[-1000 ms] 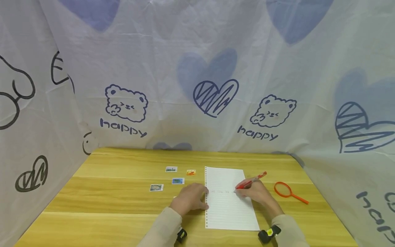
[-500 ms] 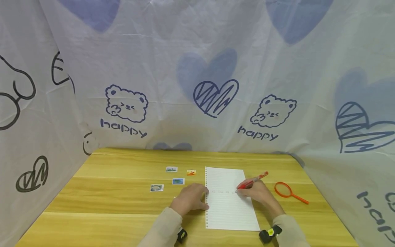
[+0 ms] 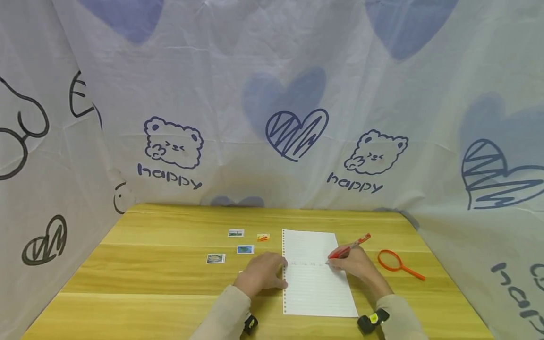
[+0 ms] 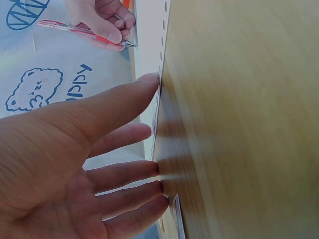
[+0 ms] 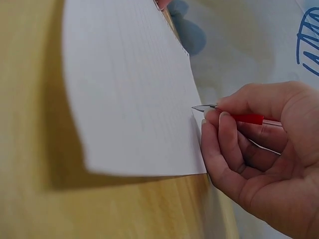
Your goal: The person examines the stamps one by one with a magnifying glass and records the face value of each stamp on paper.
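A sheet of lined paper (image 3: pixel 314 293) with punched holes down its left edge lies on the wooden table, one row of faint handwriting across its middle. My right hand (image 3: pixel 353 262) pinches a red pen (image 3: pixel 349 247) between thumb and fingers, its metal tip at the right end of that row. In the right wrist view the pen (image 5: pixel 248 118) shows its red grip and pointed tip near the paper. My left hand (image 3: pixel 262 273) rests at the holed edge; in the left wrist view its thumb touches the paper's edge and its fingers extend loosely toward the table.
Several stamps lie left of the paper, among them a blue one (image 3: pixel 245 249), an orange one (image 3: pixel 263 237) and a green one (image 3: pixel 216 258). Another is partly hidden by my left hand. An orange magnifying glass (image 3: pixel 401 265) lies to the right. A printed cloth (image 3: pixel 238 165) hangs behind the table.
My right hand and the pen tip have shifted slightly to the right along the written row. My left hand and the paper stay in place.
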A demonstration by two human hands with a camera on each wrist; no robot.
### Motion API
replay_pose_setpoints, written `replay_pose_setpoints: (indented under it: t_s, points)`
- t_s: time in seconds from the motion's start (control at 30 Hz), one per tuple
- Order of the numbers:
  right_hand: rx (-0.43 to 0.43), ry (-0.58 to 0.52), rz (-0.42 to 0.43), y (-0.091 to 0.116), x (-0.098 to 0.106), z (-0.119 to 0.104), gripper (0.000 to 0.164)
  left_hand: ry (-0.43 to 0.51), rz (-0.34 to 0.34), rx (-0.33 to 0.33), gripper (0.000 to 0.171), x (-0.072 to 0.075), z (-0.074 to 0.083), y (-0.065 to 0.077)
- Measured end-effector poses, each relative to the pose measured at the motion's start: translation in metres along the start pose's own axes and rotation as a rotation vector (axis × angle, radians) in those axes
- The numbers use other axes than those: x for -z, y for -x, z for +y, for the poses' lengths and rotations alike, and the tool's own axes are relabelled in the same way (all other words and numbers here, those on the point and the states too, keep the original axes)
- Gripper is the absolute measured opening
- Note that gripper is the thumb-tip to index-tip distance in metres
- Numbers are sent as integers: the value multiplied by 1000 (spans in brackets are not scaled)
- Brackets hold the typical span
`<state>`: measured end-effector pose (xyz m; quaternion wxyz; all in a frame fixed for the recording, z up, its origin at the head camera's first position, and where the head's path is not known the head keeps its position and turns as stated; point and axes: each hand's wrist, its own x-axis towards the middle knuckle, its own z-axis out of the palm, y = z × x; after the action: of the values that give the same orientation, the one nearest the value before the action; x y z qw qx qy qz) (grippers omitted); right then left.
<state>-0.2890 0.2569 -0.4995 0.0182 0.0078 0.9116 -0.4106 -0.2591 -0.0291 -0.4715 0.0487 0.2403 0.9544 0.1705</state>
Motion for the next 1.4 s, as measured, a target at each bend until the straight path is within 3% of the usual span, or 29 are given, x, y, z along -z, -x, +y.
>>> replay_pose_setpoints:
  t_s: [0.93,1.4]
  points:
    - [25,-5,-26,1,5,-2,17,-5,-1,5,50,0,1,0]
    - [190,99,-3,5,31,-3,11,7,-5,6,51,-1,0,0]
